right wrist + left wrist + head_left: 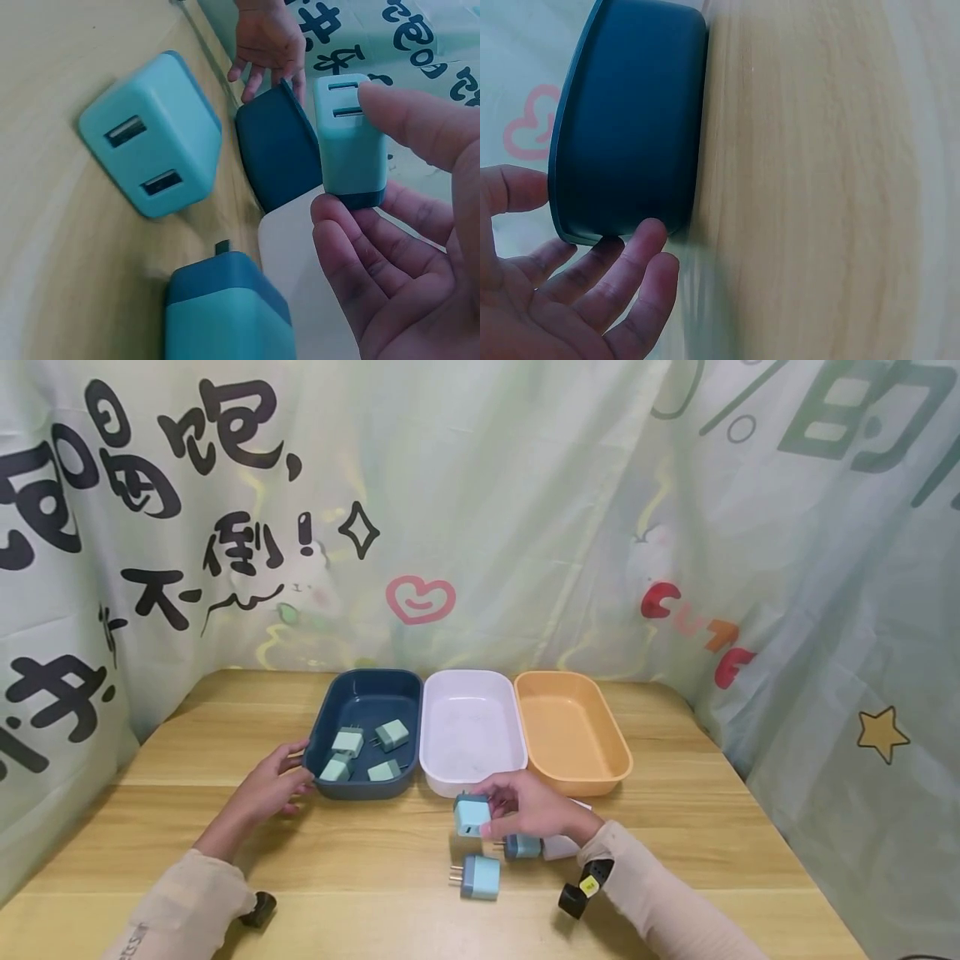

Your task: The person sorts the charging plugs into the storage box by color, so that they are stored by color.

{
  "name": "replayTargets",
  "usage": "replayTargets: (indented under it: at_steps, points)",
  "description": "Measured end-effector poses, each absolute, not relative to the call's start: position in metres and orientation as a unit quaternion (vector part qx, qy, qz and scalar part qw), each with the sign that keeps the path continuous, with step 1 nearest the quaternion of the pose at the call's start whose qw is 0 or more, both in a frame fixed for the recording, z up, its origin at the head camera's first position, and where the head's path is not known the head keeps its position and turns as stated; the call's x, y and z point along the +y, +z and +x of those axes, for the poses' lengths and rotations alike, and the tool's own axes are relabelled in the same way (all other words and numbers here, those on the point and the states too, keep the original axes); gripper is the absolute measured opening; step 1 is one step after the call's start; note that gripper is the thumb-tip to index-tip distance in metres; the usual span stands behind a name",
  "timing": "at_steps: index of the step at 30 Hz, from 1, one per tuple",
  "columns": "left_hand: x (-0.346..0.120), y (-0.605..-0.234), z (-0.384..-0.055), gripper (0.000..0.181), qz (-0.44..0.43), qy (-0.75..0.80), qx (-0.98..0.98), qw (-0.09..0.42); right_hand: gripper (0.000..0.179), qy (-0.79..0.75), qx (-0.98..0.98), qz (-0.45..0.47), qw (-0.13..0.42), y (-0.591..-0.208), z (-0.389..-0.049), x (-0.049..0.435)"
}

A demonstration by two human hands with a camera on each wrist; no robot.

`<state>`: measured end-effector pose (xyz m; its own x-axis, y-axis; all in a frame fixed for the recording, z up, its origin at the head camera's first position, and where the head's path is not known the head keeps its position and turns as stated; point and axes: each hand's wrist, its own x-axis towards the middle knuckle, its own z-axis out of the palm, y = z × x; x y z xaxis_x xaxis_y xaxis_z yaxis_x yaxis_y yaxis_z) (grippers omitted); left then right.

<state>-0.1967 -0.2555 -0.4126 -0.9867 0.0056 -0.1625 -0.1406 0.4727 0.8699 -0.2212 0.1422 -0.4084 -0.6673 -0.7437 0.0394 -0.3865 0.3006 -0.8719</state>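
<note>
My right hand (528, 806) pinches a light-blue USB wall charger (472, 818) between thumb and fingers, just in front of the white tray. In the right wrist view, two port slots show on the held charger (351, 142). My left hand (273, 785) touches the navy tray (363, 789) at its left front corner, fingers loosely spread; in the left wrist view the thumb meets the rim of the navy tray (630, 112). Several chargers (347, 741) lie in that tray. Two blue chargers, one nearer (480, 877) and one under my right hand (522, 846), lie on the table.
A white tray (472, 781) stands in the middle and an orange tray (581, 785) at the right, all three side by side on the wooden table (360, 885). A white object (562, 847) is partly hidden by my right wrist. A printed curtain (517, 527) hangs behind.
</note>
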Motion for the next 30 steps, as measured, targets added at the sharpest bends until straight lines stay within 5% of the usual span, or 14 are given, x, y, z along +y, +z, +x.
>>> replayTargets:
  at_steps: [30]
  points:
    - [-0.256,-0.414,-0.195,0.066,-0.043,0.511,0.855,0.077,0.041,-0.478,0.801,-0.333,0.139,-0.376,-0.248,0.136]
